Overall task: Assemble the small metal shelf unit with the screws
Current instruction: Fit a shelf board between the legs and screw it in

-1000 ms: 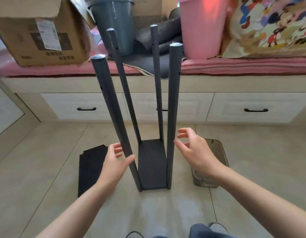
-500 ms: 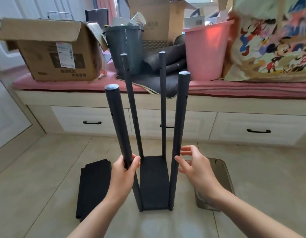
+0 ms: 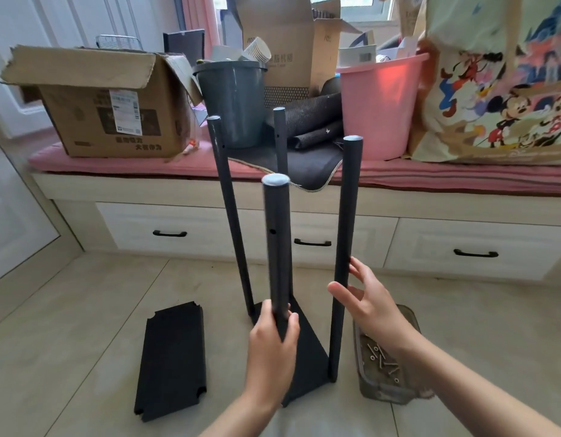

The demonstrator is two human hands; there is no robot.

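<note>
Four dark grey metal tube legs rise from the black rectangular base panel [image 3: 307,348] of your small shelf unit, which stands on the pale tiled floor [image 3: 68,326] straight in front of you. Your left hand [image 3: 272,339] grips the nearest leg [image 3: 276,244] low down, fingers and thumb curled around the tube, and that leg shows a small screw hole halfway up. Your right hand [image 3: 372,305] is at the front right leg [image 3: 345,247] with its fingers straight and spread apart; the fingertips touch the tube, with no grip closed around it. The two rear legs, one at the left [image 3: 230,216] and one at the middle [image 3: 280,143], stand free of both hands.

Just right of the base, a translucent brown plastic tray [image 3: 384,364] sits on the floor holding loose silver screws [image 3: 380,357], partly hidden by your right wrist. To the left of the base, a second flat black shelf panel [image 3: 172,361] with notched corners lies flat on the tiles, apart from the unit.

Behind the unit runs a white bench with black-handled drawers [image 3: 304,234], topped by a pink cushion [image 3: 115,162]. On it sit an open brown cardboard box [image 3: 109,105], a grey plastic bucket [image 3: 235,102], a pink plastic bucket [image 3: 380,105] and a cartoon-printed bag [image 3: 499,89].
</note>
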